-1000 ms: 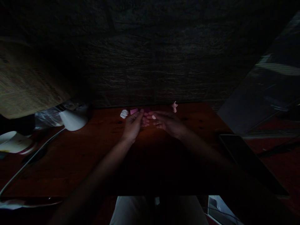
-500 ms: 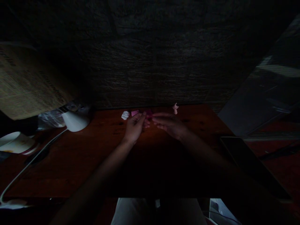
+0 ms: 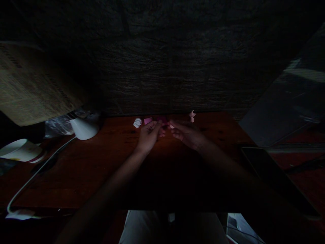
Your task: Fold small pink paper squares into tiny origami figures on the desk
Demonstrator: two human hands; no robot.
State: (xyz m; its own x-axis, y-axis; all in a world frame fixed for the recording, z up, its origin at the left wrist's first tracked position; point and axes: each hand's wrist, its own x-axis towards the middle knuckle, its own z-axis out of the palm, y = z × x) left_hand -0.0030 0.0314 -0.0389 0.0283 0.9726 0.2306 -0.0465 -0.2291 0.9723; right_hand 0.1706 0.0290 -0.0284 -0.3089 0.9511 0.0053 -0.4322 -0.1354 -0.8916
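Note:
The scene is very dim. My left hand (image 3: 148, 137) and my right hand (image 3: 186, 134) meet over the far part of a reddish wooden table (image 3: 106, 162). Both pinch a small dark magenta piece (image 3: 162, 120) between their fingertips. A lighter pink piece (image 3: 148, 120) and a small white lump (image 3: 137, 122) lie on the table just left of my left hand. A small pale pink figure (image 3: 192, 116) stands just beyond my right hand, near the wall.
A white lamp head (image 3: 85, 128) with a white cable (image 3: 33, 176) lies at the left, beside clear plastic (image 3: 57, 126) and a white dish (image 3: 17, 150). A cardboard box (image 3: 30, 88) leans at far left. A dark flat tablet (image 3: 276, 178) lies at right. A dark wall (image 3: 165, 57) stands behind.
My hands have shifted slightly away from me and drawn together at the fingertips over the magenta piece; my right hand's fingers, spread a second ago, are now pinched.

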